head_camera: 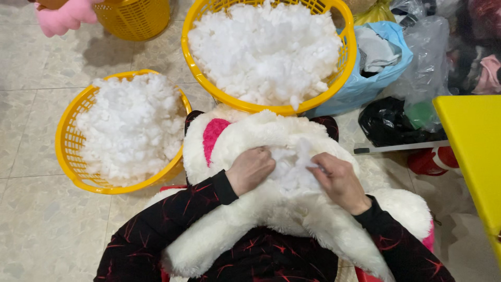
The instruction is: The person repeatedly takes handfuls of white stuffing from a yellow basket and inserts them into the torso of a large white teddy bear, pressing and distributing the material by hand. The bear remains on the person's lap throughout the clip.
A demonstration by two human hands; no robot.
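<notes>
Left hand (pixel 250 169) fisted, bracing the white plush toy (pixel 271 209) on lap | right hand (pixel 338 180) pinching white stuffing (pixel 293 169) at its opening | filled yellow baskets (pixel 68 141) near, within reach

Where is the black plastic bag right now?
In the head view, the black plastic bag lies on the floor at right, between the blue bag and the yellow table.

The fingertips of the left hand (pixel 250 169) are buried in white stuffing (pixel 292 169) at the opening of a white plush toy (pixel 261 219), whose lower part runs off the bottom edge. At the upper left, a pink plush piece (pixel 62 18) and a third yellow basket (pixel 136 18) are cut off by the top edge. At the right edge, a yellow table (pixel 472 136) shows only partly, and the contents of the black bag (pixel 389 122) cannot be made out.
</notes>
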